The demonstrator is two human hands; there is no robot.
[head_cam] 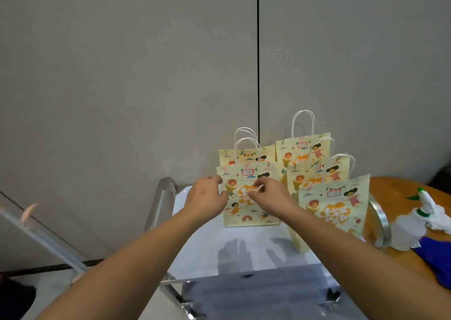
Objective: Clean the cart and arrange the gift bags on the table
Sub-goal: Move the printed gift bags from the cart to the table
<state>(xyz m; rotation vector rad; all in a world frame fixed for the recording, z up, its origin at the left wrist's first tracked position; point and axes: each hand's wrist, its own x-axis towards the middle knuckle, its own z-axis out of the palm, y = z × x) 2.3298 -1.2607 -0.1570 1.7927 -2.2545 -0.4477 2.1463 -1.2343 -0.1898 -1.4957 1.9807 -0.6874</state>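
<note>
Several pale yellow cartoon-print gift bags with white cord handles stand on the shiny steel cart (202,251). The front-left bag (253,212) is between my hands. My left hand (207,199) holds the bag's left edge. My right hand (269,195) pinches its folded-down white handle against the front of the bag. Two more bags (301,148) stand behind near the wall. Another bag (334,210) stands at the cart's right side.
A round wooden table (390,192) lies to the right with a white spray bottle (415,227) with a green nozzle and a blue cloth (436,258). A grey wall is close behind the cart. A clear panel (41,239) leans at the left.
</note>
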